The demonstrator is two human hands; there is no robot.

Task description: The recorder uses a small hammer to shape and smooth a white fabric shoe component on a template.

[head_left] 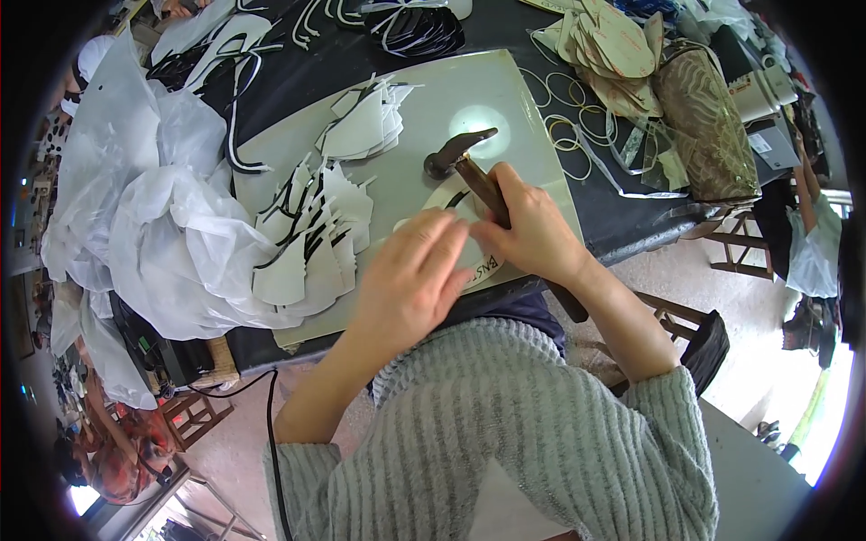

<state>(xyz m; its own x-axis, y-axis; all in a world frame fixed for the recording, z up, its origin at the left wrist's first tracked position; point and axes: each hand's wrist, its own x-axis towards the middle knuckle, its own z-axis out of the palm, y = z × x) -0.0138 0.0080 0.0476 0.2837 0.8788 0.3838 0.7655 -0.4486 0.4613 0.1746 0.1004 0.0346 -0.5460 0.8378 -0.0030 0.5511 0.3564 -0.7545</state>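
My right hand (539, 227) is closed around the wooden handle of a hammer (483, 187). The dark metal head of the hammer hovers over the pale board (532, 117), and the handle's end sticks out below my wrist. My left hand (410, 278) hangs just left of it, slightly blurred, fingers stretched out, with nothing visible in them. Partly hidden beneath both hands is a white curved piece (444, 195) with a short black strip, resting near some black lettering. Left of my hands lie a pile of white cut pieces with black strips (311, 234) and a smaller similar stack (365, 122).
Crumpled translucent plastic sheeting (171, 243) covers the table's left side. At the far right sit a stack of beige cut pieces (609, 45), loose elastic bands (577, 135) and a brown patterned roll (708, 126). Black-edged strips (239, 117) lie at the back left. Stools and other people surround the table.
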